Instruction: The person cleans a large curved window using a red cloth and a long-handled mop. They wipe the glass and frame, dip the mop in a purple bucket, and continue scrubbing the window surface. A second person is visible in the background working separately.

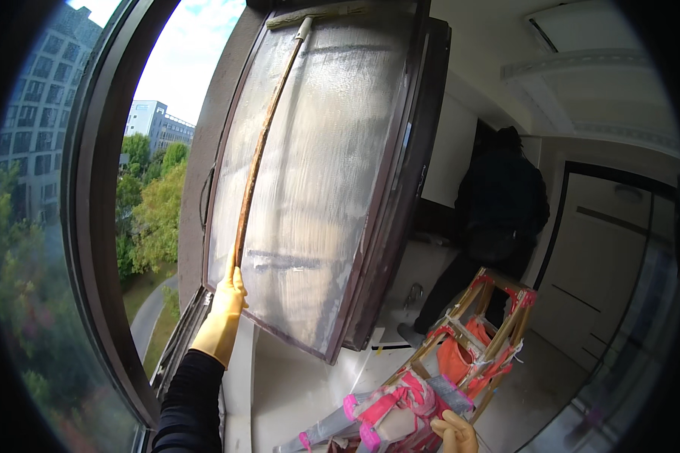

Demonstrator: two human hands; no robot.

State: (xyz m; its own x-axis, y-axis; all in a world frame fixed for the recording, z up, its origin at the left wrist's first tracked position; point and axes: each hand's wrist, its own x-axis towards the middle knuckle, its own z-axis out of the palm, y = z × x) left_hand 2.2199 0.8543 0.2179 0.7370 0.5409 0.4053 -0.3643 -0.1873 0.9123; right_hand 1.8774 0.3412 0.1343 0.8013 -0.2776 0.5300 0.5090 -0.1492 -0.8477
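My left hand [226,308], in a yellow rubber glove, grips the lower end of a long worn pole [255,164]. At the pole's top, a pale fabric window-washer head [288,20] lies against the upper part of an opened window sash [317,147]. The glass looks streaked and wet, with darker marks near its top and lower middle. My right hand [456,433], gloved too, is at the bottom edge with fingers curled, beside a stepladder draped with pink and grey cloths [402,402]; whether it holds anything cannot be told.
A wooden stepladder [467,340] with orange cloth stands at lower right. Beyond it, a person in dark clothes [501,198] has their back turned, near a counter with a faucet [413,294]. At left is the open window frame [105,187], with trees and buildings outside.
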